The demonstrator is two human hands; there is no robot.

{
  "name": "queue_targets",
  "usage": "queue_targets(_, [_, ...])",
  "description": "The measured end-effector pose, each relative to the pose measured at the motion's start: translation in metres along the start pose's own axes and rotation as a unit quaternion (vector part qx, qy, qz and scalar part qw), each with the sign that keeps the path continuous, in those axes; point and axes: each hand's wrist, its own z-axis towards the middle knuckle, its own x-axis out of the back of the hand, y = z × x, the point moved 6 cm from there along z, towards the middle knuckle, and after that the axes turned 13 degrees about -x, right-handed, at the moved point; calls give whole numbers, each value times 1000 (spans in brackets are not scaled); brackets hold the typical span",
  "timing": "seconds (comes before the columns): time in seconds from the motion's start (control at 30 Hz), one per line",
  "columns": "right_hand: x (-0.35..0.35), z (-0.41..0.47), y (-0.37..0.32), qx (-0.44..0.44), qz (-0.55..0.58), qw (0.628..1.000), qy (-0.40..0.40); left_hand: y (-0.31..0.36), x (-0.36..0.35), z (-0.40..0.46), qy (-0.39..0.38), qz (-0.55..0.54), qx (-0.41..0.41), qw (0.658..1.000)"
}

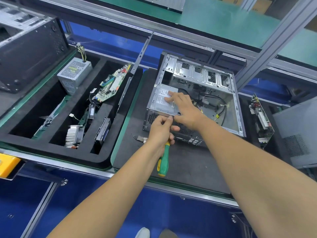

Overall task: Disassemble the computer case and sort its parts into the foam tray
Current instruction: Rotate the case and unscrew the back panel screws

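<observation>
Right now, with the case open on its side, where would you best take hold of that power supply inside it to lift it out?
A judgement: grip the power supply by its two long side walls, coming straight down from above. It lies flat in the case near corner with its labelled face up. Cables trail off to its right, so lift slowly.

The left hand [161, 129] hides the screwdriver [163, 162] shaft and tip; power supply [164, 102] label print is unreadable.

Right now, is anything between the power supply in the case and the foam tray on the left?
Yes: the computer case wall by the left hand. The power supply sits inside it under the right hand; the foam tray lies beyond.
</observation>
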Motion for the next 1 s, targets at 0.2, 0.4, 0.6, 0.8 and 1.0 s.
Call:
queue_targets(0.2, [1, -2, -2, -1, -2, 1000, -8, -3, 36, 0, -4, 47, -27, 998])
queue_targets(0.4, [2, -3, -3, -6, -3, 1000, -12, -12, 125, 23, 96, 166, -59, 980])
queue_targets(0.6, [3, -4, -4, -10, -2, 1000, -13, -1, 141, 59, 52, 503, -117, 855])
queue_targets(0.8, [3, -3, -5, -10, -8, 1000, -11, 1, 124, 70, 7, 667, -185, 722])
queue_targets(1.0, [3, -3, -4, -10, -7, 1000, -8, 0, 128, 69, 1, 644, -171, 745])
